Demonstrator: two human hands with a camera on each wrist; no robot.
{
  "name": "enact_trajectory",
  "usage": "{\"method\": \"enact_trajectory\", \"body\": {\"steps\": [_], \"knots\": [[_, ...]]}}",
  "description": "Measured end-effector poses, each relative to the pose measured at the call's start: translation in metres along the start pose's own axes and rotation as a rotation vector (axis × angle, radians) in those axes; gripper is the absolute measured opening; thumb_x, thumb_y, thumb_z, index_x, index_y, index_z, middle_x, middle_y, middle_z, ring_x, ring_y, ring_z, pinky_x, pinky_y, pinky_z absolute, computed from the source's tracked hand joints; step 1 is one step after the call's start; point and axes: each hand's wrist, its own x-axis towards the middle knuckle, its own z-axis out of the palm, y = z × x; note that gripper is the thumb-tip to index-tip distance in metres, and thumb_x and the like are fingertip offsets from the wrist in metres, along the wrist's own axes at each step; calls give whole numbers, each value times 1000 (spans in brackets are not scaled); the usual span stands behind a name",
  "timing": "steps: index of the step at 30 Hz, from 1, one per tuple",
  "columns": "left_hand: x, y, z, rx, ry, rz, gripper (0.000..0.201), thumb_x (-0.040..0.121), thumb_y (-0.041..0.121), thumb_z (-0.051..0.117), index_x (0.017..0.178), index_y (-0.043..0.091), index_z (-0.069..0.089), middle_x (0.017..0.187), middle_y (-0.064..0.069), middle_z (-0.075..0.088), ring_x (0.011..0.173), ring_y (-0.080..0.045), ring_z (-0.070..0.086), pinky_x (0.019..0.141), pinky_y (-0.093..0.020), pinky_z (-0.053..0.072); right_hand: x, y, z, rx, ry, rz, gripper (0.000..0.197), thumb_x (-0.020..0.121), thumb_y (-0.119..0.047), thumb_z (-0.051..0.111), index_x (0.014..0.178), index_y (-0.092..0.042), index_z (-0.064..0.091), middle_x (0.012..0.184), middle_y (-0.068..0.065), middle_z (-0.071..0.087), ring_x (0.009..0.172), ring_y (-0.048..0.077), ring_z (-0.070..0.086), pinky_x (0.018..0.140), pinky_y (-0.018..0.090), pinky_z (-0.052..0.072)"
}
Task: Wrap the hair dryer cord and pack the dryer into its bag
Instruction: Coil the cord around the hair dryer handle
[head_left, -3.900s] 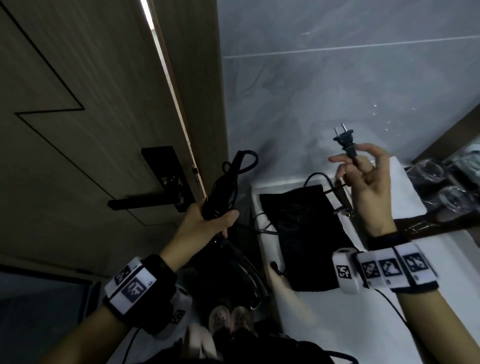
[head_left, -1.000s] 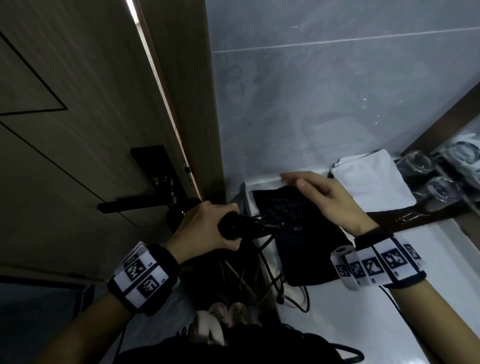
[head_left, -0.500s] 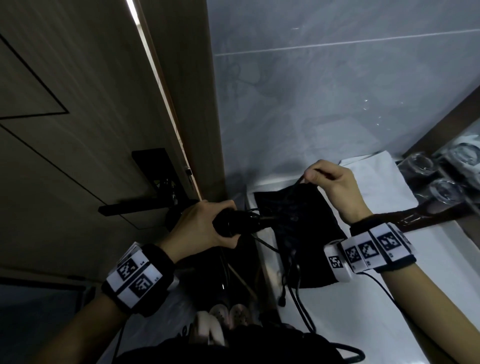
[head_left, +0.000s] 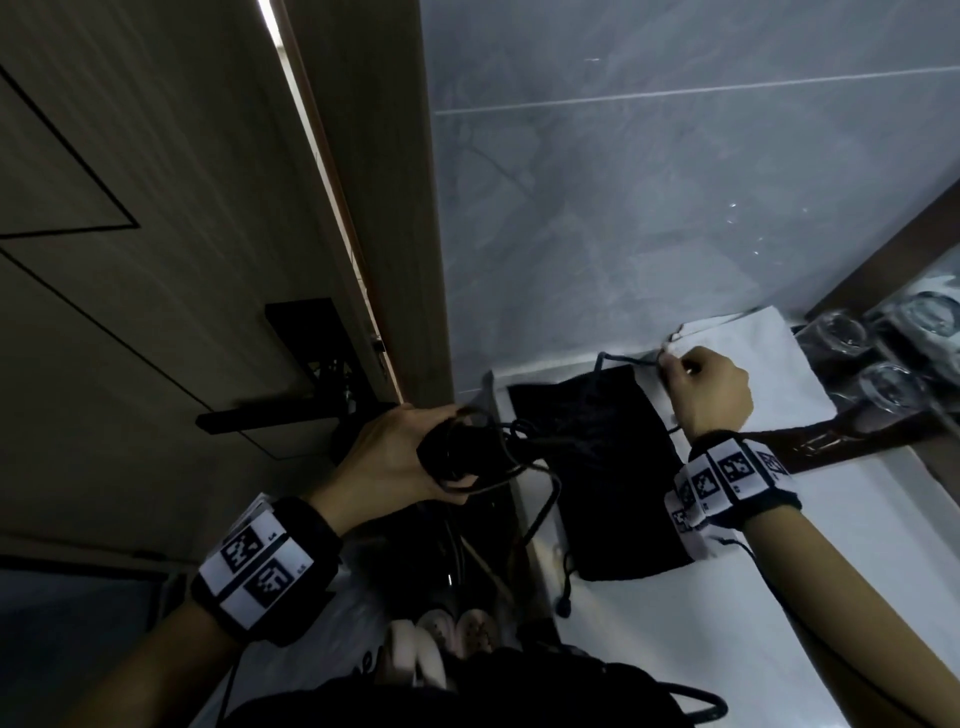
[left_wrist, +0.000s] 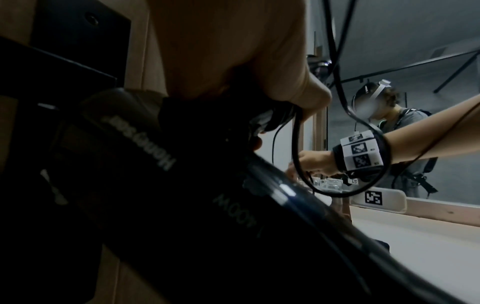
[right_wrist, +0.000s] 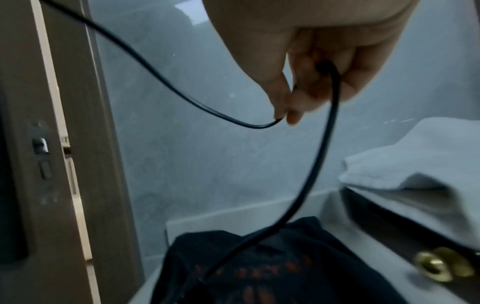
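My left hand grips the black hair dryer by its handle, just off the counter's left edge, with loose loops of cord hanging round it. In the left wrist view the dryer body fills the frame under my left hand. My right hand pinches the cord above the far end of the black bag. The bag lies flat on the white counter. Seen from the right wrist, my right hand holds a bend of the cord over the bag.
A folded white towel lies behind my right hand, with glasses on a dark shelf to its right. The wooden door with its black handle stands to the left. A grey tiled wall closes the back.
My right hand has lifted off the bag and moved back and right, drawing a length of cord with it. My left hand keeps its grip on the dryer.
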Motion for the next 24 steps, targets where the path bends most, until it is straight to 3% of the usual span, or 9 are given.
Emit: {"method": "enact_trajectory", "body": {"steps": [3,6,10,12,15,18,20,22,24], "knots": [[1,1,0,-4,7,19,22,59,35,66,76,24,56,61,12,59,62,2,53,62,-5,36,2,7,1,-47,-212,-44,25,90,-22,57,94,-1,70,94,25,67,93,39,61,71,34,42],[3,4,4,60,-9,57,28,58,28,75,78,18,58,66,9,62,68,-3,51,71,0,32,-2,-3,-2,-55,-305,-204,22,90,-9,55,105,-6,71,109,24,63,104,36,58,86,33,42],[9,5,7,52,16,32,30,58,26,79,80,18,60,65,13,57,66,-8,53,67,-4,36,-28,-42,-28,266,-287,-584,45,82,9,50,115,-18,65,120,3,60,115,13,54,95,7,36],[11,7,9,34,2,25,31,60,29,78,83,19,61,69,11,61,69,-10,57,69,-13,43,-44,-62,-46,439,-409,-766,60,75,17,44,118,-20,62,124,-5,59,122,3,49,104,11,32],[12,9,10,18,-7,19,31,61,32,77,86,22,61,73,9,63,73,-13,59,70,-28,50,-60,-76,-67,442,-608,-975,75,62,21,36,123,-15,61,134,-4,56,134,7,40,113,23,28],[13,8,11,8,6,3,32,61,33,77,86,22,61,72,8,62,72,-11,59,68,-28,49,-63,-79,-77,390,-922,-914,55,81,13,41,117,-20,66,121,-8,65,119,7,56,102,27,43],[14,7,10,-18,13,-7,32,60,34,77,86,24,61,71,11,62,72,-8,59,68,-25,48,-62,-77,-76,304,-957,-874,31,94,-7,50,114,-23,67,109,-9,69,104,10,62,90,31,49],[13,6,9,-33,12,-13,31,59,38,74,85,26,60,71,13,61,72,-6,59,69,-24,49,-60,-72,-72,283,-944,-832,20,94,-23,53,105,-22,70,97,-4,71,94,16,61,85,34,47],[12,5,8,-45,7,-21,31,59,42,70,83,27,59,70,12,62,72,-3,59,68,-22,49,-58,-69,-68,394,-989,-757,18,91,-27,54,95,-21,70,87,-3,70,86,8,63,80,22,47]]}}
